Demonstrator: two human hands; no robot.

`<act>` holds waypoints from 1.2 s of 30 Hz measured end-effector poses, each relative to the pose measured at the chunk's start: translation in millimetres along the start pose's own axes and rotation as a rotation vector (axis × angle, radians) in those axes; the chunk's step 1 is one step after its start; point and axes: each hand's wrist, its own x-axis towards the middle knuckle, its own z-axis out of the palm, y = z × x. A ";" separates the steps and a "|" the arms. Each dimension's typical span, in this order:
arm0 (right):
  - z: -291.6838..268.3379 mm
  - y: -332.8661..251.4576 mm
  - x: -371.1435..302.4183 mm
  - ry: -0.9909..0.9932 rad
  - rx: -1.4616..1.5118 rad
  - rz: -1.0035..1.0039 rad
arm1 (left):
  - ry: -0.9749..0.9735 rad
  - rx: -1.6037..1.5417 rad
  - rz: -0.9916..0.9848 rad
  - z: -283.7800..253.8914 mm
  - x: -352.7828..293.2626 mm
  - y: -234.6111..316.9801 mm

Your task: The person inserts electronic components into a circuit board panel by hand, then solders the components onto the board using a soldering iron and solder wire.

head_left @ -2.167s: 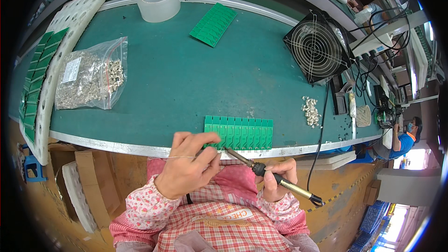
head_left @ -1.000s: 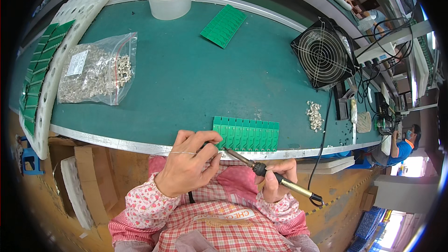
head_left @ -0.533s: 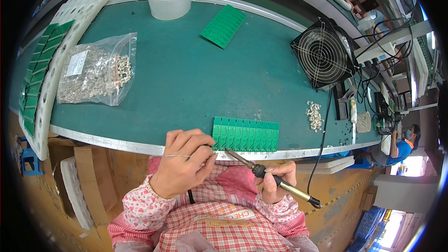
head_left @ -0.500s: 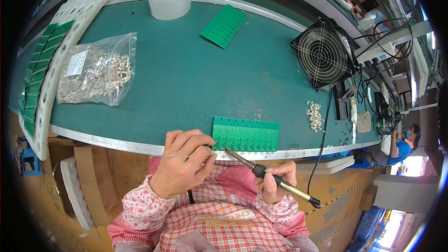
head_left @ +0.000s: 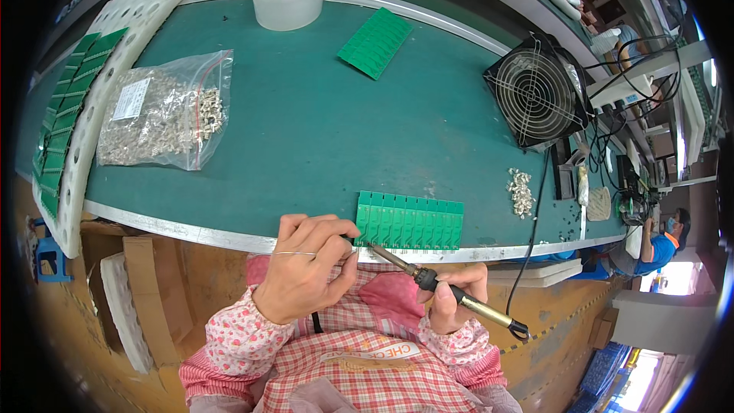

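A green circuit board panel (head_left: 410, 220) lies at the table's front edge. Between them my right hand (head_left: 457, 300) holds a soldering iron (head_left: 478, 306) by its grip, its metal tip touching or close to the panel's lower left edge. My left hand (head_left: 310, 264) is closed in a pinch beside that same corner. A thin silvery solder wire (head_left: 294, 253) crosses its fingers; its end near the iron's tip is hidden by the fingertips.
A bag of small metal parts (head_left: 157, 118) and a white foam tray (head_left: 84, 138) with green boards are at left. A tape roll (head_left: 288, 0) and another board panel (head_left: 375, 42) lie at the back. At right are a fan (head_left: 535, 92), loose parts (head_left: 521, 193) and the iron's cord (head_left: 533, 241).
The whole view has shifted slightly, so the table's things appear a little further right. Both hands keep their hold, with the iron's tip still at the panel's lower left edge.
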 end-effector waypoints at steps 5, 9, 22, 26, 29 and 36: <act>2.3 -0.5 0.9 -0.019 0.019 0.041 | -0.001 0.021 0.004 0.7 -0.2 0.5; 2.3 -1.5 1.2 -0.022 0.021 0.060 | 0.009 0.000 -0.011 1.0 0.0 0.4; 3.4 -3.8 5.3 -0.021 0.050 0.069 | -0.020 -0.015 -0.024 -1.9 3.2 1.5; 4.4 -4.7 7.1 -0.013 0.059 0.091 | -0.024 -0.024 -0.038 -2.3 3.5 1.9; 4.4 -4.8 7.6 0.001 0.061 0.125 | -0.024 -0.026 -0.042 -2.4 3.4 1.9; 4.9 -1.7 5.6 0.002 0.064 0.082 | -0.024 -0.037 -0.057 -2.2 3.7 2.3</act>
